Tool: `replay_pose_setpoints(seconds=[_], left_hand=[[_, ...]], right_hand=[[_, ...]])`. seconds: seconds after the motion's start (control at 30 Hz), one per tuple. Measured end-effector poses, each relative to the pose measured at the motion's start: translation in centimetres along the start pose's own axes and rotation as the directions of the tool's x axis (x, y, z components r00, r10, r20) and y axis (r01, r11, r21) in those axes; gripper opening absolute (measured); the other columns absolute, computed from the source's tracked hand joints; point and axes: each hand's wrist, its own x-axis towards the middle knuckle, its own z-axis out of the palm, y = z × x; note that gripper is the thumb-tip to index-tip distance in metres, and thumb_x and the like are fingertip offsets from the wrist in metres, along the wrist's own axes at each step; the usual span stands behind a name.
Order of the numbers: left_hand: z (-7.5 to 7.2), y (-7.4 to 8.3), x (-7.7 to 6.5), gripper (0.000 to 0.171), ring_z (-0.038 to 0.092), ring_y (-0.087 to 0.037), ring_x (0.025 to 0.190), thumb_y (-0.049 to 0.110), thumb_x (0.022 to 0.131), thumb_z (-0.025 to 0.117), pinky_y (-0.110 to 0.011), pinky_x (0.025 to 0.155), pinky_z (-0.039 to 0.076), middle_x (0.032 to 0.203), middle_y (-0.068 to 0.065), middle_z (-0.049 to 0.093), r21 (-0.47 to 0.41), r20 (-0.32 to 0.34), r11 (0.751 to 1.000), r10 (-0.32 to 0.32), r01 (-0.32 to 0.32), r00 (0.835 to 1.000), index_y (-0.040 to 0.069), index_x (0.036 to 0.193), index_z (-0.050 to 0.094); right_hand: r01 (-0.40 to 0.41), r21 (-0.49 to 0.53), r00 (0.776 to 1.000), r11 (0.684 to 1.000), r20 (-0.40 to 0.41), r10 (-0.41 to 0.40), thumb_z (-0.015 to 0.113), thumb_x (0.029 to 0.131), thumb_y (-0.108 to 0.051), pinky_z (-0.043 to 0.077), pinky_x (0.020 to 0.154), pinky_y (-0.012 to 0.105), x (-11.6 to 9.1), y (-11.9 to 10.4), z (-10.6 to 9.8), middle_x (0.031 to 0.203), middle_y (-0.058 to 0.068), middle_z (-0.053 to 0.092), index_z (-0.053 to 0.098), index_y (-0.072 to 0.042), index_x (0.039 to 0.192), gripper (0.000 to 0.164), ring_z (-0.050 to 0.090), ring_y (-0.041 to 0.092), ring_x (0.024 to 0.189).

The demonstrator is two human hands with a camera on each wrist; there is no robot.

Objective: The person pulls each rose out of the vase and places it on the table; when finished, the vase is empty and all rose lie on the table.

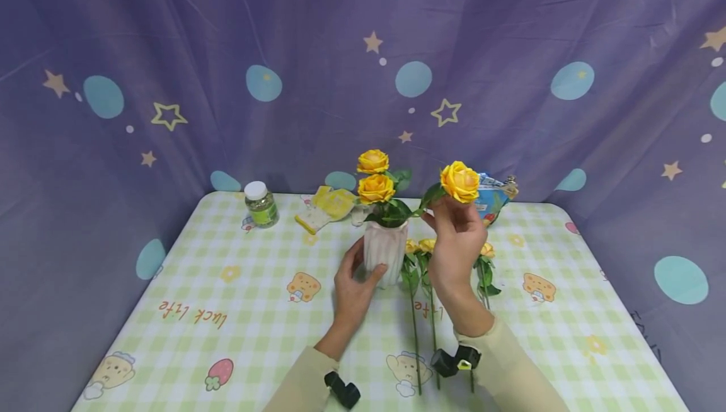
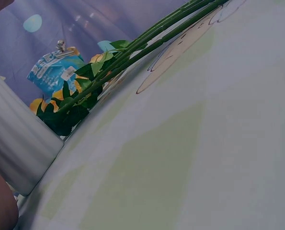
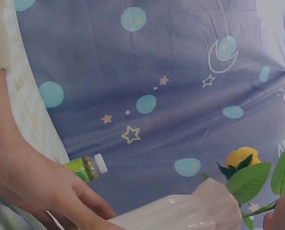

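My left hand (image 1: 353, 291) grips the white fluted vase (image 1: 381, 254) low on its side, thumb across the front. Two yellow roses (image 1: 376, 188) rise from the vase mouth among green leaves. To the right of them, my right hand (image 1: 457, 251) pinches another yellow rose (image 1: 460, 181) just under its bloom. That rose's leafy stem slants down toward the vase rim. In the right wrist view, the left hand (image 3: 51, 191) lies along the vase (image 3: 180, 213), and green leaves (image 3: 250, 182) spread beyond its wavy rim.
Several yellow roses with long green stems (image 1: 414, 330) lie on the checked tablecloth (image 1: 272, 349), right of the vase. Behind stand a white-capped jar (image 1: 261, 205), a yellow-and-white glove (image 1: 326, 207) and a blue clipped bag (image 1: 492, 198). A purple curtain (image 1: 317, 34) surrounds the table.
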Motion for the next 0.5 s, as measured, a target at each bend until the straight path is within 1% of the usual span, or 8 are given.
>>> replay_pose_setpoints(seconds=[0.23,0.5], left_hand=[[0.0,-0.3,0.0,0.070,0.066,-0.033,0.136,0.009,0.094,0.090,-0.056,0.121,0.049,0.152,-0.011,0.068,-0.004,-0.004,1.000,0.018,-0.018,1.000,0.008,0.157,0.060],[0.0,-0.4,0.0,0.070,0.065,-0.032,0.136,0.011,0.094,0.090,-0.056,0.121,0.048,0.153,-0.010,0.067,-0.004,0.002,1.000,0.014,-0.014,1.000,0.009,0.158,0.060]], right_hand=[[0.044,0.076,0.999,0.996,0.001,-0.044,0.073,0.104,0.003,0.069,0.071,0.031,1.0,-0.8,-0.5,0.092,0.005,0.069,0.074,-0.005,0.096,0.011,0.072,0.017,0.086],[0.085,0.195,0.995,0.977,-0.073,-0.072,0.071,0.102,0.008,0.067,0.062,0.030,2.6,-1.9,-1.4,0.090,0.009,0.065,0.071,-0.001,0.095,0.011,0.071,0.017,0.079]])
